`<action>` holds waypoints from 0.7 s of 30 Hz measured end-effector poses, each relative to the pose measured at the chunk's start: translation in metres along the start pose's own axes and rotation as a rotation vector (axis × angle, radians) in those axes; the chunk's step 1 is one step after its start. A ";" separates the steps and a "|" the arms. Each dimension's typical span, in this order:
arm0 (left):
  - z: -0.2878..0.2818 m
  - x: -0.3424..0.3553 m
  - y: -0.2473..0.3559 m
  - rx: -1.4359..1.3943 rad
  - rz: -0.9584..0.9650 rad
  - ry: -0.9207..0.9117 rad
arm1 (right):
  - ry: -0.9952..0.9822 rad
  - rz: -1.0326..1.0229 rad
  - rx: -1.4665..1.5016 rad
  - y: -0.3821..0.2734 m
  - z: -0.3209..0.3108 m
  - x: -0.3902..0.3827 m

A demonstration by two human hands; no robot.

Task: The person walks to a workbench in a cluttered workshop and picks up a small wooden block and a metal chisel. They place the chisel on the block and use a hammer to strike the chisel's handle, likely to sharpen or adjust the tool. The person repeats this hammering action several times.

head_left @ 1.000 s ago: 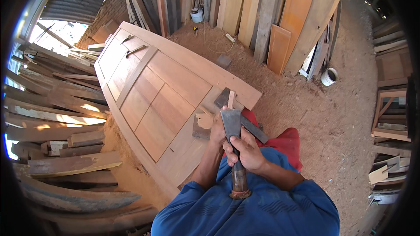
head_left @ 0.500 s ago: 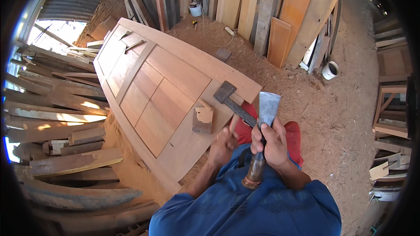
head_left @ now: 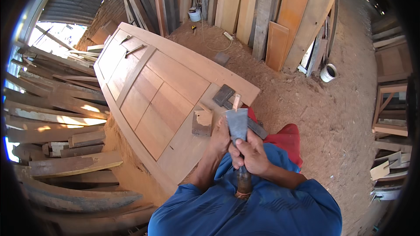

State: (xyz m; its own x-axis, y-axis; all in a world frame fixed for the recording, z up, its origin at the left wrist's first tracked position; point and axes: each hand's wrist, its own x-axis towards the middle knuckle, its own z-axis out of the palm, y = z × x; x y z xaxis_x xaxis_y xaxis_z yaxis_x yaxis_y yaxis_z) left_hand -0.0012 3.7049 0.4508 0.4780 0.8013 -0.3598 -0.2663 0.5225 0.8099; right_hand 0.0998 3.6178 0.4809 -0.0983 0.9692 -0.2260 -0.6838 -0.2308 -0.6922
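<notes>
My right hand [head_left: 253, 154] is wrapped round a wide-bladed chisel [head_left: 237, 124], its blade pointing up and its worn handle [head_left: 243, 183] down against my blue shirt. Close behind the blade, my left hand [head_left: 221, 136] is closed on a small wooden peg [head_left: 236, 101], whose tip shows above the blade; some of its fingers are hidden. A hammer with a dark blocky head [head_left: 223, 95] rests on the near end of the panelled wooden door [head_left: 183, 67]. Beside it lies a wooden block [head_left: 202, 122] with a pale patch.
Clamp-like metal pieces [head_left: 134, 51] and a crosswise strip [head_left: 136, 76] lie on the door. Stacked timber [head_left: 70, 116] fills the left. Boards [head_left: 293, 4] lean at the back, near a white bucket [head_left: 328, 72]. Wooden frames [head_left: 390, 109] stand at right on the dirt floor [head_left: 341, 140].
My right hand has brought the chisel left, up to my left hand. The peg has risen and now points upward behind the blade.
</notes>
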 end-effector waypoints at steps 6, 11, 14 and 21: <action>-0.051 -0.030 -0.071 0.762 0.254 -0.140 | 0.201 -0.423 -0.085 -0.040 -0.009 -0.031; -0.039 -0.012 -0.048 -0.340 0.020 -0.134 | 0.269 -0.222 0.056 -0.031 -0.030 -0.005; -0.022 0.024 -0.018 -0.360 0.069 -0.153 | 0.157 -0.113 0.078 -0.017 -0.015 0.015; -0.014 0.030 -0.016 0.087 0.246 -0.019 | -0.015 -0.029 0.042 0.003 0.001 0.010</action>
State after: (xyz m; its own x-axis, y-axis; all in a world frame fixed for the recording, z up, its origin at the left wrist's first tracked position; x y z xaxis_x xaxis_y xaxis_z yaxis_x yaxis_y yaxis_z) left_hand 0.0055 3.7252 0.4208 0.4237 0.8950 -0.1393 -0.3041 0.2855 0.9088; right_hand 0.0960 3.6269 0.4779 -0.0884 0.9766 -0.1960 -0.7165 -0.1990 -0.6686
